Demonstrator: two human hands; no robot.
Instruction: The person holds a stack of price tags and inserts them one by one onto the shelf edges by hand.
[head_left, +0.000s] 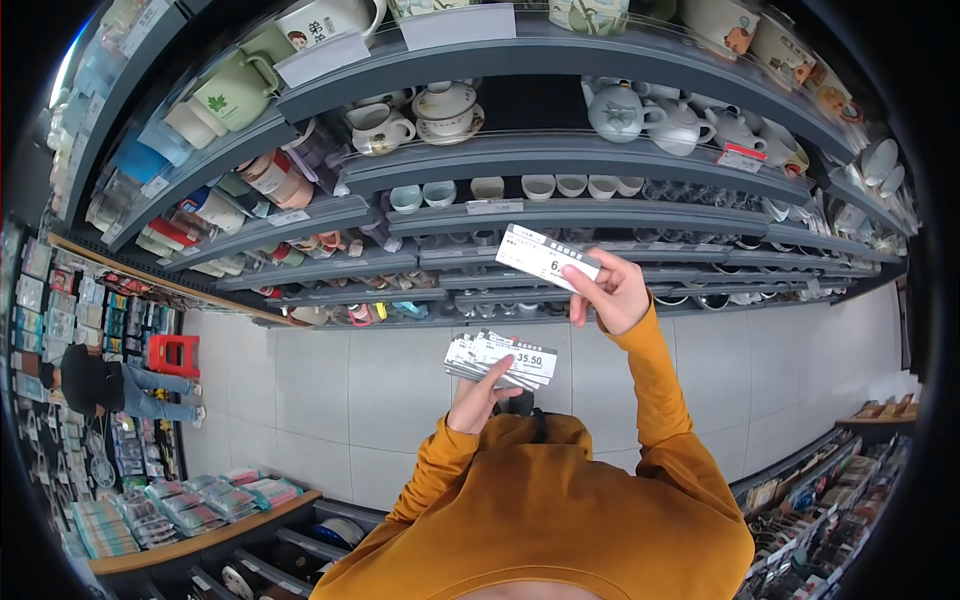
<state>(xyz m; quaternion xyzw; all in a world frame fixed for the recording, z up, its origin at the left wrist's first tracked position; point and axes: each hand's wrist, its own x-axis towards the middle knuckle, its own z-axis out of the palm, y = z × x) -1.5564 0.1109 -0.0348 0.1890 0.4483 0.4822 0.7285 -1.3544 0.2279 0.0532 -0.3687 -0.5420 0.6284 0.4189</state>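
A fanned stack of price labels (pixel 530 362) is gripped in my left hand (pixel 482 402), low in front of my body. The thumb presses on the top label, which reads 35.50. Higher and to the right, my right hand (pixel 618 292) pinches a single price label (pixel 530 252) between thumb and fingers. Its number starts with 6; the rest is under my thumb. That label is in front of the shelf (pixel 560 216) of small cups and appears apart from it, though the exact gap is hard to judge.
Teapots (pixel 616 110), mugs (pixel 232 88) and bowls (pixel 540 187) fill the curved shelves ahead. At left, a person (pixel 95 380) stands near a red stool (pixel 174 355). Packaged goods (pixel 215 497) lie on a low display behind left. Grey tiled floor (pixel 320 385) lies below me.
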